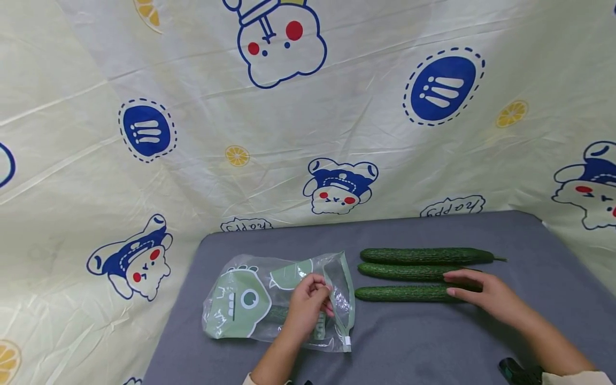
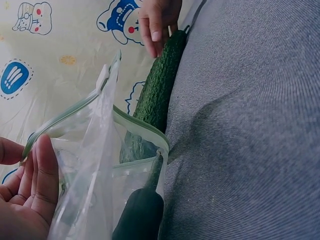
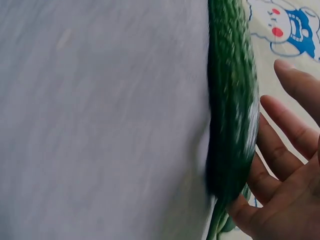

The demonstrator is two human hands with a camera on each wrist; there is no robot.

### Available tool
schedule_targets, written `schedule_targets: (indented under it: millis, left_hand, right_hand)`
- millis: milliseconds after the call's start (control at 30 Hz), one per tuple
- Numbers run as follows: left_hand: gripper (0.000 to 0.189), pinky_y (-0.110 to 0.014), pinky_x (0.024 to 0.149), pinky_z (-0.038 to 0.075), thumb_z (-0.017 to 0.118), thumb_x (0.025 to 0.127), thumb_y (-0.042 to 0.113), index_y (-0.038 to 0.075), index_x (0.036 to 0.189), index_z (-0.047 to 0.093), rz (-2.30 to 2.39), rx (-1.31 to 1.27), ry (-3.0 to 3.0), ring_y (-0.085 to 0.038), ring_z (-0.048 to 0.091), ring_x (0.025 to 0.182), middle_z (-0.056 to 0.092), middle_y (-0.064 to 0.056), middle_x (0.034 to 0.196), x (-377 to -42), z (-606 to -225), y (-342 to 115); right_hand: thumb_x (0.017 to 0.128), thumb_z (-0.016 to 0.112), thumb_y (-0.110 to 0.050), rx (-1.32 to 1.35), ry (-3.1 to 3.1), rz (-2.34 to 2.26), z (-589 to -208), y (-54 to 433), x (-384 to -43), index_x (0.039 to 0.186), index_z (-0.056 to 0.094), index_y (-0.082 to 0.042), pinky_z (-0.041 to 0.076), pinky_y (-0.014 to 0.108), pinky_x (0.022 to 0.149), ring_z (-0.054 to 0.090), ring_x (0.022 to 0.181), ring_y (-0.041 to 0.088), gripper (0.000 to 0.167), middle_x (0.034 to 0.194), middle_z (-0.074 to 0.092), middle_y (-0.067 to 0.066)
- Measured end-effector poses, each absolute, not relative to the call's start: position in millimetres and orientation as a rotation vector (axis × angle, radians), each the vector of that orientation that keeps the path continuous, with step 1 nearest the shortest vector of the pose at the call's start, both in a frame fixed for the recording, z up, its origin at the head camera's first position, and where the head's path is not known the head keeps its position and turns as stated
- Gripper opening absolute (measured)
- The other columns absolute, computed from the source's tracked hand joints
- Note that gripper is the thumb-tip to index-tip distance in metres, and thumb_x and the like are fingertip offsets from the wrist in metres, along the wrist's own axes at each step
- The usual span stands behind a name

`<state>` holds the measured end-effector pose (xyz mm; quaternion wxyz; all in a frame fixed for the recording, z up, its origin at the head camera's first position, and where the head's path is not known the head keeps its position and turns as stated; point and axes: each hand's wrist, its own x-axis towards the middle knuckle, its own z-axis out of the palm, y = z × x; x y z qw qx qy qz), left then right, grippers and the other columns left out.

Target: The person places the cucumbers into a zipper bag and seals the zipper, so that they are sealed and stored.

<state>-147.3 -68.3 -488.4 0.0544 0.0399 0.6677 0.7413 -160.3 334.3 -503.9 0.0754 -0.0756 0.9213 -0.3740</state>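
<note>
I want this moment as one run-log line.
left hand pinches clear green-printed plastic zip bag | right hand at nearer two of three long dark-green cucumbers, contact unclear | bag holds another cucumber

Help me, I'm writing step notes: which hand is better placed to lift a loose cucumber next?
Probably the right hand: it is at the loose cucumbers, while the left hand pinches the plastic bag.

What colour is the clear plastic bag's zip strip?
Pale green; the zip strip on the clear plastic bag shows best in the left wrist view.
</note>
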Motion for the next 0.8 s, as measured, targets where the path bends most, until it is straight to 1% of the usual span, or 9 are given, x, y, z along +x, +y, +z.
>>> schedule_targets:
  millis: [100,167,267,533,800]
  left_hand:
    - [0.019,-0.023,0.049,0.057,0.059,0.092,0.001,-0.013,0.104,0.052,2.252,0.119,2.022,-0.012,0.057,0.055,0.055,-0.004,0.075,-147,-488,-69]
    - [0.019,-0.023,0.049,0.056,0.059,0.093,0.001,-0.013,0.104,0.052,2.248,0.112,2.021,-0.012,0.057,0.056,0.055,-0.003,0.074,-146,-488,-69]
    - [0.019,-0.023,0.049,0.056,0.060,0.093,0.001,-0.013,0.104,0.052,2.250,0.109,2.020,-0.012,0.057,0.055,0.055,-0.002,0.073,-146,-488,-69]
    - [0.020,-0.024,0.049,0.057,0.059,0.093,0.001,-0.013,0.104,0.051,2.244,0.135,2.024,-0.012,0.057,0.055,0.055,-0.002,0.073,-146,-487,-69]
    - [0.019,-0.023,0.050,0.057,0.059,0.093,0.001,-0.013,0.104,0.051,2.242,0.137,2.031,-0.012,0.057,0.056,0.055,-0.002,0.073,-147,-488,-70]
  right_hand:
    - [0.095,0.066,-0.046,-0.195,2.772,-1.082,-507,344,-158,0.138,0.060,-0.010,0.058,0.053,0.084,0.054,0.125,0.050,0.056,0.143,0.056,0.026]
    - [0.095,0.066,-0.047,-0.178,2.769,-1.057,-509,350,-156,0.139,0.059,-0.009,0.056,0.056,0.084,0.051,0.127,0.053,0.058,0.143,0.054,0.028]
    - [0.094,0.066,-0.048,-0.168,2.759,-1.028,-511,355,-155,0.139,0.059,-0.009,0.055,0.057,0.083,0.049,0.128,0.055,0.060,0.144,0.052,0.030]
    - [0.093,0.067,-0.051,-0.168,2.724,-0.965,-516,363,-156,0.141,0.058,-0.013,0.050,0.062,0.086,0.040,0.132,0.061,0.062,0.148,0.047,0.033]
    - [0.093,0.069,-0.046,-0.248,2.756,-0.978,-519,362,-156,0.142,0.057,-0.010,0.048,0.067,0.089,0.041,0.131,0.060,0.062,0.146,0.049,0.032]
